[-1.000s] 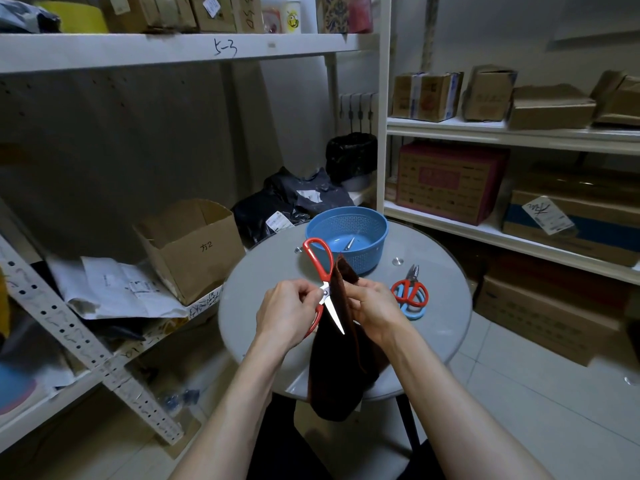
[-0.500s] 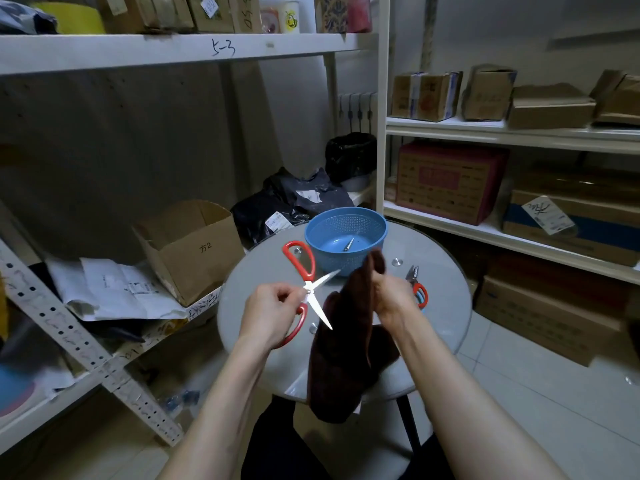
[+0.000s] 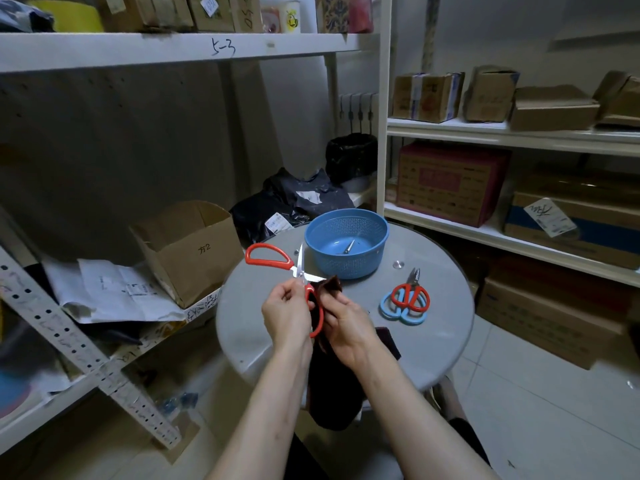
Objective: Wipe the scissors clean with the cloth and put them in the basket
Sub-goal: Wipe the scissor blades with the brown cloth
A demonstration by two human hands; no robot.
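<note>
The left hand (image 3: 287,311) grips the lower red handle of the scissors (image 3: 300,270), whose blades are spread wide above the round table (image 3: 443,341). The right hand (image 3: 346,323) pinches the dark cloth (image 3: 332,393) over 1 blade. The blue basket (image 3: 346,266) stands at 1 o'clock from the hands, apparently holding another pair. 2 small scissors (image 3: 410,289) lie at 3 o'clock.

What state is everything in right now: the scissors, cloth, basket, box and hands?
Big red scissors: blades open, held above the table.
Cloth: hanging, pinched over one blade.
Basket: upright, one pair inside.
Small scissors: shut, lying flat.
Left hand: grips scissors handle.
Right hand: pinches cloth.
Cardboard box: flaps open.
</note>
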